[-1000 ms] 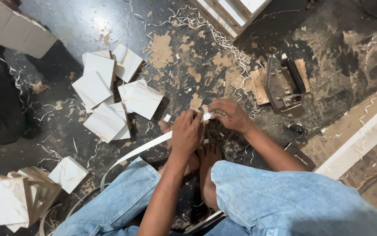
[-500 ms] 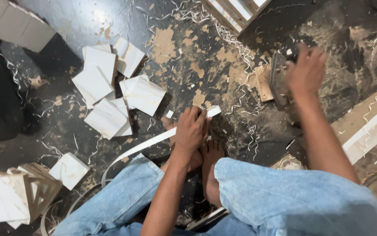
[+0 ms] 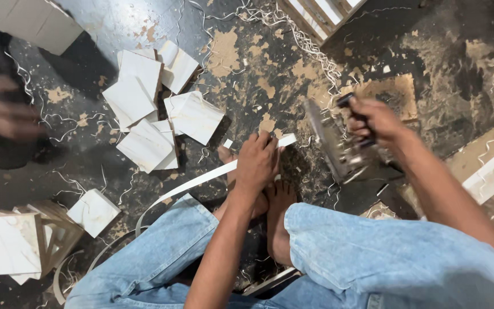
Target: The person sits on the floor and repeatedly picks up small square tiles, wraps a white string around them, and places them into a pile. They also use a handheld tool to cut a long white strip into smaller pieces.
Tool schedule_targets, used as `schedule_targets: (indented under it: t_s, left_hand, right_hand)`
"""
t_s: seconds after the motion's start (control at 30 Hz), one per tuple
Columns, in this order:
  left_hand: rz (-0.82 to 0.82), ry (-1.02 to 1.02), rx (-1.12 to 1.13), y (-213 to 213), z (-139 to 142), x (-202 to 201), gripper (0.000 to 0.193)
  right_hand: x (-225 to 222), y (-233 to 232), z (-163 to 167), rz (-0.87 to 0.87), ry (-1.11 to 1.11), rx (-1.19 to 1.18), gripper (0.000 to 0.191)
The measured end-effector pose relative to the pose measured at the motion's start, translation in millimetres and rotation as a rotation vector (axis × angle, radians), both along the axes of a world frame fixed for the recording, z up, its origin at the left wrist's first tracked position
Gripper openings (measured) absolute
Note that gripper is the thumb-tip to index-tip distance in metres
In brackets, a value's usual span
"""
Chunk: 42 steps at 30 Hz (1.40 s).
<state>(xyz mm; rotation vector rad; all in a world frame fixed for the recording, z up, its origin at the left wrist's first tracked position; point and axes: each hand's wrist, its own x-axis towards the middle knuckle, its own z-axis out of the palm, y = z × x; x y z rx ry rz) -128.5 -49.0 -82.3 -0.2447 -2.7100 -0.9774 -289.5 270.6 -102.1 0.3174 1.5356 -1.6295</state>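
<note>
We found the left hand closed on the white strip, pinning it over the bare feet so it stayed taut. At two o'clock, the right hand gripped a blurred metal tool; cut tiles lay at ten o'clock

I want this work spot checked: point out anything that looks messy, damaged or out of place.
The dark floor is worn in tan patches and strewn with curly shavings. Pale square panels lie in a loose, overlapping heap. The left hand presses a white strip down; the right hand grips a blurred metal tool.
</note>
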Motion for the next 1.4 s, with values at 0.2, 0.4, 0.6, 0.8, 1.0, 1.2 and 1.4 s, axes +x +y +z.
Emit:
schedule_targets:
  t_s: [0.2,0.4,0.6,0.8,1.0,1.2,1.4]
  left_hand:
    - [-0.002,-0.011,0.016,-1.5,4.7,4.3,0.015]
    - [-0.006,-0.007,-0.014,1.4,6.5,2.5,0.016]
    - [-0.014,-0.018,-0.030,3.4,2.6,7.2,0.016]
    - [-0.052,0.006,-0.060,1.9,-5.5,3.6,0.019]
    - [-0.036,0.036,-0.188,-14.6,-15.8,15.3,0.021]
    - [-0.052,0.061,-0.316,-49.0,-13.6,34.4,0.026]
    - [0.111,-0.018,0.002,-60.4,-12.8,48.1,0.019]
  right_hand:
    - [10.3,-56.1,-60.2,0.023,-0.270,-0.576,0.036]
    - [13.6,-53.1,-75.2,0.008,-0.294,-0.511,0.033]
    - [20.2,-42.4,-47.7,-0.009,-0.180,-0.460,0.033]
    - [21.6,-55.3,31.6,0.060,-0.029,-0.073,0.021]
    - [36.9,-110.2,86.0,0.567,0.776,0.575,0.038]
    - [60.0,-164.4,111.0,0.699,0.768,0.860,0.049]
    - [80.4,-205.6,115.4,0.767,0.828,0.818,0.053]
